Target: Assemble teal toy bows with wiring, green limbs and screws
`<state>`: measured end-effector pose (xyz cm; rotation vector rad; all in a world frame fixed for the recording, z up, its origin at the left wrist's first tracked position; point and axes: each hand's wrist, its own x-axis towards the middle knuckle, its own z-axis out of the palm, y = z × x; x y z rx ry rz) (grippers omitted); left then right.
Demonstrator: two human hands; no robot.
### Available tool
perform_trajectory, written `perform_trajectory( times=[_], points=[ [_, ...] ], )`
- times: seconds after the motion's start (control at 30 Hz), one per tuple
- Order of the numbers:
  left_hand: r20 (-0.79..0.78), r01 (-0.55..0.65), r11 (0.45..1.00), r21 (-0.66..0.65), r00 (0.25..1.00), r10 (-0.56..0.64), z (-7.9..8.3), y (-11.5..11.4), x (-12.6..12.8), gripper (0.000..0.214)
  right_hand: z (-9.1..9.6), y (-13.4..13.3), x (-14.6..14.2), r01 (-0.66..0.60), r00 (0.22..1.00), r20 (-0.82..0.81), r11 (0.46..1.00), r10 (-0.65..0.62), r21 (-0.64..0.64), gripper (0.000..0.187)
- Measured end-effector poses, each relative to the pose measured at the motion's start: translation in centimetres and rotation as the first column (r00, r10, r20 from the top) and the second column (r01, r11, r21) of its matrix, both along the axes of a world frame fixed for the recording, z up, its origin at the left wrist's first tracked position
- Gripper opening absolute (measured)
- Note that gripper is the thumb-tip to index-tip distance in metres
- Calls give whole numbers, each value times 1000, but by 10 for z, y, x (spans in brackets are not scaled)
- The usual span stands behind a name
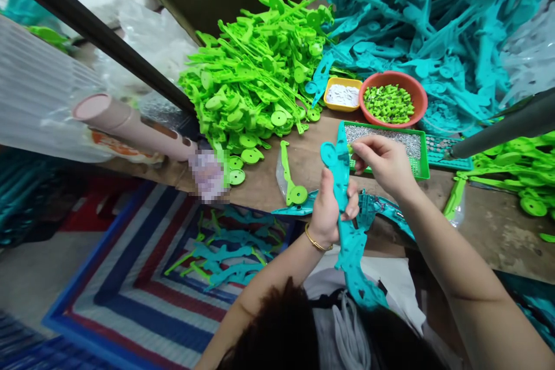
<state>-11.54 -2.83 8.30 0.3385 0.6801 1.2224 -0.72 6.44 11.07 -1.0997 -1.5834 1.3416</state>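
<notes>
My left hand (329, 208) is wrapped round a long teal plastic part (342, 185), which stands nearly upright with a round disc near its top. My right hand (379, 162) is closed in a pinch beside the part's upper end. A small lime-green piece (350, 150) shows at those fingertips, mostly hidden by them. Behind my right hand lies a green tray (425, 156) of small silvery metal pieces. Another teal part (388, 214) rests on the table edge below my hands. A lime-green lever with a round end (297, 195) lies to the left.
A red bowl (420, 89) of small green pieces and a yellow dish (342, 107) of white bits stand behind. Lime-green parts (255, 69) and teal parts (433, 23) form tall heaps. Dark poles (95, 29) cross both sides. A striped crate (125, 277) holds parts at lower left.
</notes>
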Motion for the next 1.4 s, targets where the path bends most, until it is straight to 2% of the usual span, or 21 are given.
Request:
perform_trajectory(
  times=[0.13, 0.27, 0.33, 0.43, 0.5, 0.57, 0.6, 0.63, 0.7, 0.73, 0.77, 0.87, 0.93, 1.0, 1.03, 1.1, 1.13, 1.2, 1.23, 1.33, 1.4],
  points=[
    [28, -26, 999, -27, 999, 27, 3, -1, 3, 62, -7, -5, -5, 16, 993, -117, 993, -30, -117, 30],
    [29, -124, 991, -41, 992, 125, 4, 1, 5, 51, -10, -10, -11, 41, 993, -111, 996, -50, -77, 28],
    [-8, -121, 992, -45, 993, 121, 2, 2, 2, 51, -10, -8, -10, 55, 993, -97, 996, -62, -71, 27],
    [-87, -5, 993, -119, 996, -5, 2, 5, -13, 52, -13, -8, 2, 75, 991, -106, 995, -81, -67, 27],
    [-102, 40, 982, -186, 993, -60, 6, 6, -31, 52, -20, -19, 17, 59, 992, -107, 997, -65, -51, 36],
    [-87, -79, 982, -170, 994, 65, 12, 7, -53, 49, -29, -42, 32, -77, 996, -47, 992, 72, -103, 43],
    [-70, -176, 978, -116, 983, 168, 15, 6, -63, 48, -35, -57, 38, -212, 977, -19, 961, 212, -177, 42],
    [-43, -256, 966, -49, 966, 254, 17, 5, -73, 48, -40, -73, 43, -370, 925, -15, 890, 380, -266, 40],
    [18, -368, 923, 110, 930, 368, 17, 1, -89, 52, -49, -102, 50, -625, 751, -82, 666, 655, -407, 41],
    [40, -383, 904, 191, 923, 383, 15, -2, -96, 55, -52, -113, 51, -685, 685, -121, 578, 718, -444, 43],
    [57, -386, 880, 277, 921, 386, 12, -5, -101, 56, -55, -121, 52, -709, 652, -143, 531, 745, -463, 46],
    [63, -386, 780, 492, 910, 411, 1, -14, -111, 51, -61, -128, 55, -719, 628, -109, 521, 771, -461, 61],
    [1, -405, 732, 548, 875, 483, -3, -17, -115, 44, -61, -125, 61, -745, 592, -66, 514, 803, -426, 69],
    [-162, -416, 745, 522, 809, 565, -8, -20, -119, 44, -57, -118, 70, -728, 605, -13, 546, 796, -414, 68],
    [-300, -414, 761, 500, 742, 600, -13, -22, -121, 47, -53, -114, 77, -690, 644, 25, 595, 765, -412, 66],
    [-594, -418, 783, 460, 510, 622, -27, -29, -125, 52, -40, -104, 93, -558, 746, 159, 737, 647, -381, 62],
    [-729, -406, 795, 450, 348, 590, -37, -34, -128, 51, -31, -98, 103, -476, 789, 245, 813, 563, -337, 61],
    [-869, -371, 835, 406, 124, 478, -60, -45, -133, 39, -12, -85, 123, -328, 825, 411, 921, 388, -210, 61],
    [-932, -316, 886, 339, 18, 363, -70, -51, -135, 37, -3, -79, 132, -265, 825, 480, 954, 299, -138, 60],
    [-990, -222, 966, 132, -84, 116, -90, -62, -134, 42, 14, -60, 154, -119, 781, 623, 991, 52, 67, 60],
    [-991, -191, 977, 96, -110, 76, -93, -63, -127, 47, 16, -51, 163, -48, 753, 653, 983, -81, 178, 61]
  ],
)
